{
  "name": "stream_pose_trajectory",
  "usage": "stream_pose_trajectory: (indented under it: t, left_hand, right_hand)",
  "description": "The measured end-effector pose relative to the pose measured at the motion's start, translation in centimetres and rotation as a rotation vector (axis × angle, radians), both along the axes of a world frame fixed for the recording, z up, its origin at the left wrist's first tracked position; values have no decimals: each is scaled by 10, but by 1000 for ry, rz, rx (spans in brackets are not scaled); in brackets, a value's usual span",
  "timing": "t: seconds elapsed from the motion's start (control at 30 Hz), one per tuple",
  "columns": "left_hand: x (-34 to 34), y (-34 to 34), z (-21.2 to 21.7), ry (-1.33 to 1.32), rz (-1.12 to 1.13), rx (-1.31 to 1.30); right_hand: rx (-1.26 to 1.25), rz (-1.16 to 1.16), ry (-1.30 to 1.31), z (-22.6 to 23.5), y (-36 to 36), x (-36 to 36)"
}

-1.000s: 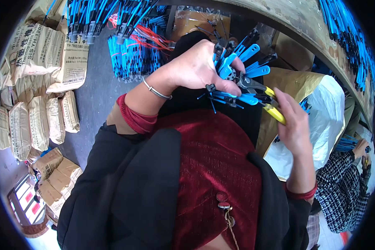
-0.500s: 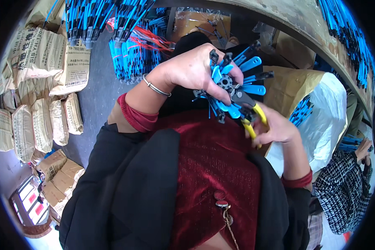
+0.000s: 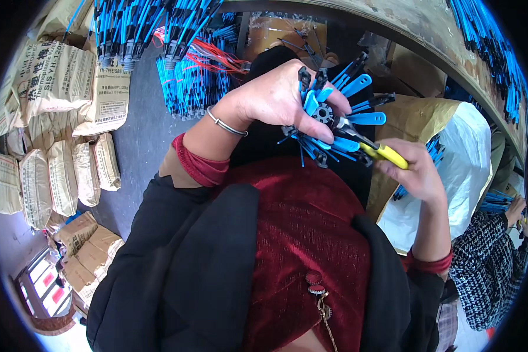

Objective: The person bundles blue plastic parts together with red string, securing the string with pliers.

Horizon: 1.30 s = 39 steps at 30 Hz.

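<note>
My left hand is clamped on a blue-and-black wheel-like piece, with the thumb over the front and the fingers behind, and the dark hub shows between them, in front of my lap. The grip of my right hand is closed on the yellow-handled pliers, whose metal nose reaches to the lower right side of the hub. To do this pinching well, I think I should hold the hub firm, bring the nose in straight, and press without bending the blue arms around it. My left thumb should stay away from the nose, because it is very near. I cannot tell whether the nose bites on something; that place is too small and crowded. My left fingertips behind the piece are partly hidden. Beside my right arm, a white-lined sack hides most of its contents. Farther, blue bundles stand beyond my left forearm, the wooden counter is cut by the upper border, and a co-worker's checked sleeve is only partly visible at right.
</note>
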State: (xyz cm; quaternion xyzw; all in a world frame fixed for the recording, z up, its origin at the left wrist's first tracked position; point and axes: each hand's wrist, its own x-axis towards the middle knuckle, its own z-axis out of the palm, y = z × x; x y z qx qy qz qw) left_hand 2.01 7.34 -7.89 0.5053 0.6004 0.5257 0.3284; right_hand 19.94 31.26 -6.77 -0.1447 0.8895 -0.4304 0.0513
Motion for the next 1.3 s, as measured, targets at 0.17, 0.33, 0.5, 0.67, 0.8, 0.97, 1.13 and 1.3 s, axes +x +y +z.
stream_pose_trajectory:
  t: [0.17, 0.33, 0.5, 0.67, 0.8, 0.97, 1.13, 1.3]
  left_hand:
    - [1, -2, -5, -65, -32, 10]
    - [0, -2, 1, -13, -19, -49]
    - [3, -1, -10, -37, 90, 6]
    - [7, 4, -3, -58, 134, -53]
    - [7, 4, 1, -103, 115, -71]
    - [6, 3, 0, -62, 141, -59]
    - [12, -1, -4, -132, 152, -48]
    - [12, -3, -1, -154, 170, -68]
  right_hand:
    - [-807, -1, -1083, -28, -7, -1]
    - [-960, 105, -1229, -42, -19, 0]
    - [-223, -22, -343, -4, -36, 3]
    - [101, -158, -370, 3, -41, 14]
    - [321, -97, -67, 12, -38, 11]
    - [377, -100, -80, 27, -37, 3]
    - [264, -203, -251, 10, -37, 10]
    - [180, -259, -29, -20, -43, 17]
